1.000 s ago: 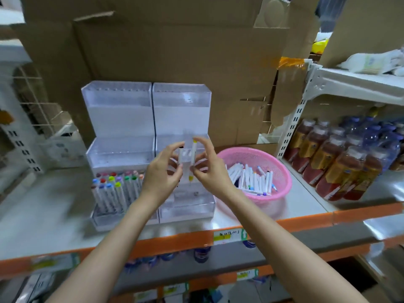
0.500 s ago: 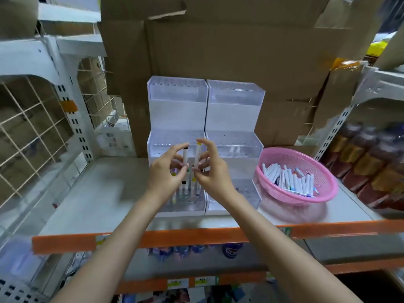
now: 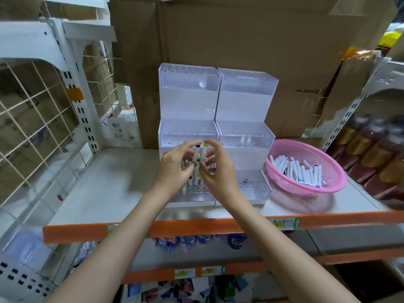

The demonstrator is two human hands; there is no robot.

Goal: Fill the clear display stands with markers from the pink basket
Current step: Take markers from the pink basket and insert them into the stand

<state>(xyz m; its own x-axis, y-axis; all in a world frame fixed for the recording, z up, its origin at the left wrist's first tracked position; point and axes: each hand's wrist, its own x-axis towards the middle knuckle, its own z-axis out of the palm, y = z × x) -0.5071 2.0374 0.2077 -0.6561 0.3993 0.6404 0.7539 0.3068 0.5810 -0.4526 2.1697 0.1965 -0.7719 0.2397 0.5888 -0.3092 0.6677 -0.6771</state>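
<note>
1. At the middle of the shelf [image 3: 105, 184], in front of the low front step of the left display stand [image 3: 188, 90], I judge the main risk to be a dropped marker. Both hands work one small bunch in mid-air. If either pinch slackens, a marker could fall onto the shelf and roll to its orange front edge.
2. A second risk is a missed hole. The stand is clear and my own hands hide most of that step, so a marker brought down at a tilt could snag on the row of holes. It could also knock over the few coloured caps that show around my hands.
3. A hard push could slide the left display stand back, or nudge the right display stand [image 3: 247, 92] that stands touching it.
4. My left hand [image 3: 172, 169] has its fingers [image 3: 185, 147] curled narrow, pinching the upright markers [image 3: 200, 156] from the left.
5. My right hand [image 3: 220, 171] is curled in the same way and pinches the bunch from the right. I cannot tell which hand carries which marker.
6. The pink basket [image 3: 334, 184] sits near the right end of the shelf, just beside the right display stand. It holds a heap of spare markers [image 3: 299, 171] lying flat.
7. The upper steps of both stands look unfilled, so I judge most of the job remains.
</note>
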